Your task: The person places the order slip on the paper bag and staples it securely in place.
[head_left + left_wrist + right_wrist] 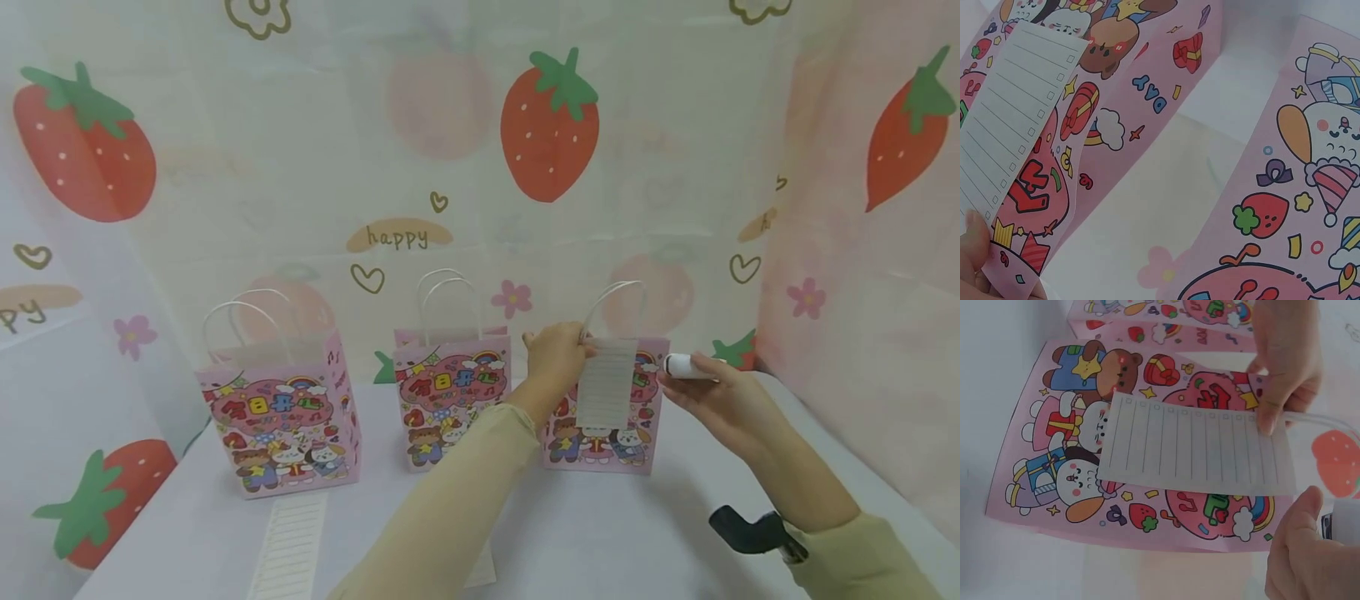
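My left hand (pixel 557 360) pinches the top of a white lined checklist slip (pixel 604 390) together with the upper edge of the rightmost pink gift bag (pixel 600 454). The slip hangs down over the bag's cartoon front, and its column of small check boxes shows in the right wrist view. To the right of that bag, my right hand (pixel 716 406) holds a small white rounded object (pixel 686 367) with a dark end, its kind unclear. That dark end points left, close to the bag's upper right edge. In the left wrist view, the thumb (pixel 974 250) presses on the slip.
Two matching bags with white handles stand to the left, one in the middle (pixel 427 400) and one far left (pixel 348 425). Another lined slip (pixel 288 546) lies before the far left bag. A slip's corner (pixel 482 571) shows beside my left sleeve. A strawberry-print curtain (pixel 300 167) hangs behind.
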Motion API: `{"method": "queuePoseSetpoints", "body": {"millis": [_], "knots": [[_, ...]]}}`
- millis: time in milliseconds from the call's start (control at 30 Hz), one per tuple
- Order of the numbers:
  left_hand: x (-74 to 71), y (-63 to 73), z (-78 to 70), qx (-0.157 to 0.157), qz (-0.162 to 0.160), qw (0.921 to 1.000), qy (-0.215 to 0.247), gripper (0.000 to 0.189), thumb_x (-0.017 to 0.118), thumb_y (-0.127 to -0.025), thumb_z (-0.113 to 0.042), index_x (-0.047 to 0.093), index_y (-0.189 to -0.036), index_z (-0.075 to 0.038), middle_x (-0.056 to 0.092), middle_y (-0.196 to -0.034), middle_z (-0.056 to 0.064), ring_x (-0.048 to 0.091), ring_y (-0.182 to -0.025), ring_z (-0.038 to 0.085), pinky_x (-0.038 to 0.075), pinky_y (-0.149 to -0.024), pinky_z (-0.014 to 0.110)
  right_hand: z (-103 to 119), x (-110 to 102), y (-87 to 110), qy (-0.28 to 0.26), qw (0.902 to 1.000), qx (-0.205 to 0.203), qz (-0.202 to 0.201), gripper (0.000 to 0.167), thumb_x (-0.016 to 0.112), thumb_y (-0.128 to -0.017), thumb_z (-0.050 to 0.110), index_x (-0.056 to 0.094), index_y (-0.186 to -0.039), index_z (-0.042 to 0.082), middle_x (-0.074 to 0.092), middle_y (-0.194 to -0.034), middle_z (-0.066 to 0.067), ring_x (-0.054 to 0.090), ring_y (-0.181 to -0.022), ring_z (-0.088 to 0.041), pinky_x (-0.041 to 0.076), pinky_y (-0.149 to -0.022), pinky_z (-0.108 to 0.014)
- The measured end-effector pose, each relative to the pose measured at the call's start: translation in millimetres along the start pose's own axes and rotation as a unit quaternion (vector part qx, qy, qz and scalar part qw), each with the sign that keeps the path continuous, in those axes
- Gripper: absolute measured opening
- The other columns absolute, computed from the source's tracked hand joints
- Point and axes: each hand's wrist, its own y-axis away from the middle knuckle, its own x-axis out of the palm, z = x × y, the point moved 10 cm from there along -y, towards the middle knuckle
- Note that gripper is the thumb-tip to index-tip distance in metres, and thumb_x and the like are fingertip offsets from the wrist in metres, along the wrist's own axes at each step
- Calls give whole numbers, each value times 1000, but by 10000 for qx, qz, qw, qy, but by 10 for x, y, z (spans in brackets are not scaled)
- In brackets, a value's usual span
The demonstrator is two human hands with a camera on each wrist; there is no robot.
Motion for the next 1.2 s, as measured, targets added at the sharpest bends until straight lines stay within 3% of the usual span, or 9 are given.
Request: {"method": "queuePoseSetpoints", "body": {"millis": [167, 267, 333, 500, 600, 767, 833, 967, 1200], "knots": [[0, -7, -1, 37, -62, 10000, 7, 17, 69, -86, -30, 71, -92, -14, 73, -93, -4, 67, -97, 17, 28, -106, 59, 21, 84, -51, 848, 9962, -177, 84, 14, 49, -101, 10, 63, -101, 6, 63, -102, -6, 64, -96, -22, 52, -85, -29], [-9, -9, 2, 5, -64, 10000, -30, 18, 69, -86, -31, 71, -92, -14, 73, -94, -4, 67, -97, 17, 28, -107, 58, 62, 108, -82, 1548, 9870, -421, -58, 11, 52, -100, 12, 55, -109, 6, 64, -101, -1, 64, -95, -15, 51, -84, -26], [-15, -8, 2, -9, -61, 10000, -46, 18, 69, -86, -31, 71, -92, -14, 73, -95, -3, 67, -98, 17, 27, -107, 58, 102, 106, -96, 2187, 9734, -591, -337, 19, 56, -99, 14, 48, -115, 8, 63, -102, 5, 61, -96, -10, 49, -84, -25], [-18, -13, -5, -4, -59, 10000, -78, 19, 69, -86, -32, 71, -93, -14, 73, -97, -3, 66, -98, 17, 28, -107, 58, 207, 134, -131, 4036, 9036, -982, -1050, 44, 68, -93, 21, 44, -128, 9, 60, -103, 15, 55, -98, -3, 44, -86, -21], [-16, -9, -10, 9, -50, 9999, -94, 20, 69, -85, -32, 71, -92, -14, 73, -97, -3, 67, -97, 17, 29, -106, 58, 262, 254, -164, 5052, 8449, -1392, -1071, 50, 71, -91, 18, 46, -131, 4, 58, -105, 7, 53, -93, -8, 46, -79, -22], [-10, -9, -9, 21, -54, 9999, -128, 20, 69, -84, -33, 70, -90, -14, 73, -95, -3, 67, -96, 17, 29, -106, 58, 279, 542, -235, 6330, 7391, -2218, -625, 44, 75, -85, 8, 53, -123, -1, 55, -102, -13, 48, -78, -18, 45, -61, -23], [-7, -13, -9, 42, -61, 9998, -161, 19, 69, -85, -33, 71, -90, -15, 73, -96, -3, 66, -98, 18, 30, -105, 58, 260, 642, -271, 6652, 7039, -2458, -408, 44, 77, -83, 5, 55, -120, -1, 56, -102, -16, 48, -76, -20, 44, -59, -24], [1, -10, -18, 87, -34, 9997, -226, 19, 68, -86, -32, 71, -93, -15, 73, -100, -2, 67, -99, 18, 31, -104, 58, 213, 778, -357, 6977, 6643, -2682, -8, 44, 78, -80, 2, 55, -117, -2, 60, -100, -17, 50, -73, -20, 42, -59, -26], [-8, 7, -32, 105, -25, 9989, -454, 18, 67, -88, -32, 70, -94, -15, 73, -101, -4, 67, -99, 17, 34, -103, 56, 127, 866, -499, 7429, 6321, -2158, 447, 44, 76, -84, 7, 51, -118, -5, 57, -81, -10, 45, -65, -18, 38, -56, -30]]}}
